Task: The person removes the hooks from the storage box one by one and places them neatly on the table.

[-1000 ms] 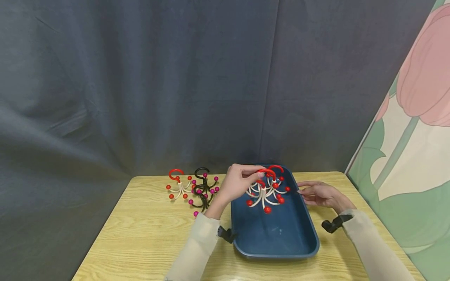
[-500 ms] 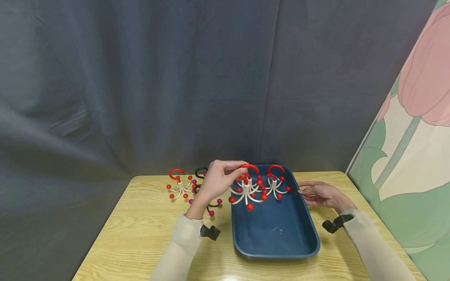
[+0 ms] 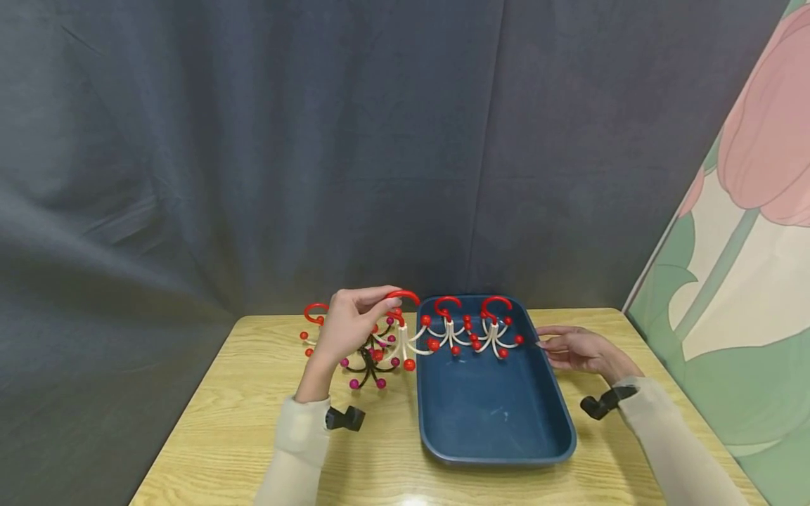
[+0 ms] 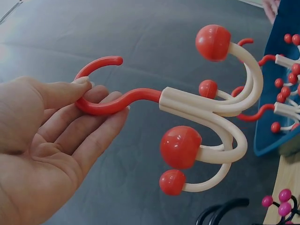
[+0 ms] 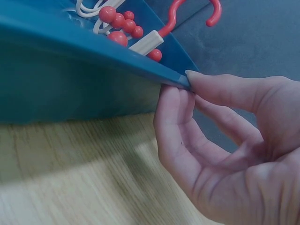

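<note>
In the head view my left hand [image 3: 344, 327] holds a hanging hook [image 4: 187, 102] up above the table, left of the blue tray [image 3: 496, 414]. Its red curved top lies between my thumb and fingers; cream arms with red ball tips spread from the stem. Inside the tray's far end stand two matching hooks [image 3: 450, 332], side by side. My right hand [image 5: 229, 140] pinches the tray's right rim, thumb above and fingers curled beneath. Behind the held hook, black hooks with magenta balls [image 3: 369, 365] stand on the table, partly covered.
Another red and cream hook [image 3: 316, 309] stands on the wooden table [image 3: 234, 407] at the far left, mostly hidden by my left hand. A dark grey curtain [image 3: 354, 154] hangs directly behind the table. A flower-patterned panel [image 3: 747, 316] borders the right side.
My left hand has moved left with its hook, from over the tray to above the table by the black hooks. The two tray hooks now show fully. My right hand stays on the rim.
</note>
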